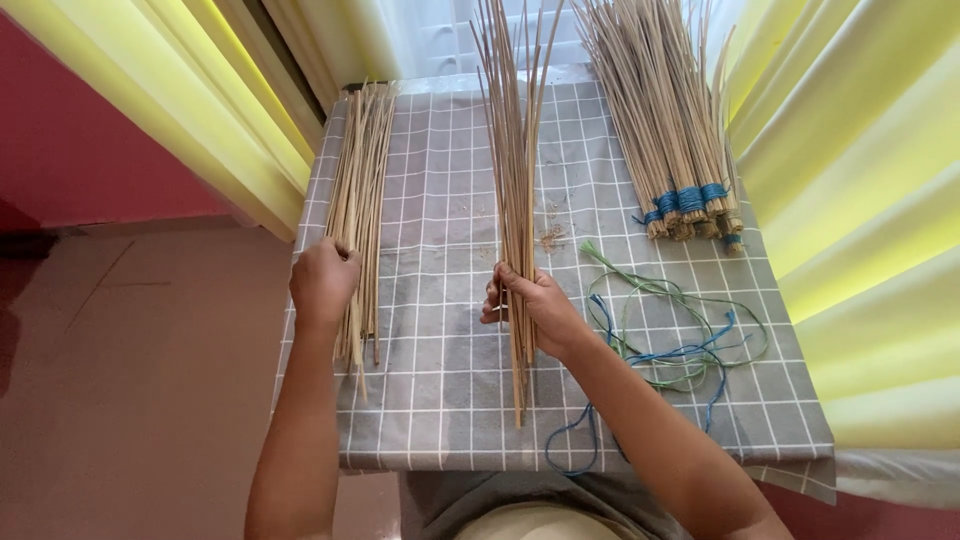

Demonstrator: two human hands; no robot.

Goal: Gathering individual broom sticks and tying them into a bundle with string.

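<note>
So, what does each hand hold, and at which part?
The right hand grips the middle bundle of thin sticks near its lower end. The left hand closes on the loose sticks at the left, also low down.

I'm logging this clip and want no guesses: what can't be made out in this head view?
- Top ends of the middle stick bundle and tied bundles: cut off by the upper edge.
- Right hand fingertips: hidden behind the sticks.
- Left hand grip on the loose sticks: covered by its own back.
- Blue string: its end drops over the table edge.
</note>
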